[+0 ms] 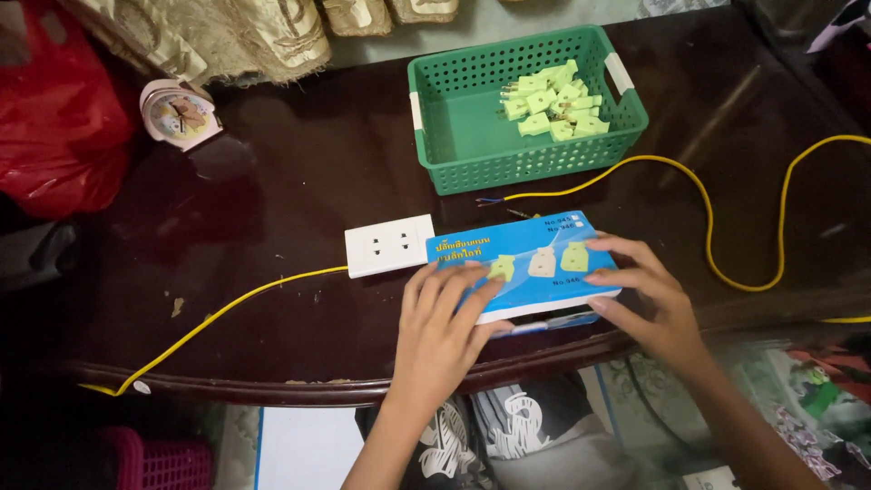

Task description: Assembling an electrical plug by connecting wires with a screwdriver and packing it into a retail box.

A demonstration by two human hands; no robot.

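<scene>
Item: flat blue cardboard box (526,263) held at the near edge of a dark polished wooden table (299,172).

Left hand (445,322) lies on the box's left half, fingers spread and flat on the lid, pinching nothing. Right hand (649,295) grips the right end, fingers curled over the top edge, thumb apparently underneath, closed on the box. The box overhangs the table edge slightly and touches a white rectangular plastic socket block (388,245) at its left, from which a thin yellow cable (227,308) trails. Behind sits a green perforated plastic basket (454,136) holding pale green plastic plugs (553,104); a second yellow cable (726,236) loops right. Handling note: judged best to keep the left palm pressing down while the right lifts, so the lid stays level and the overhanging box does not slip off.
</scene>
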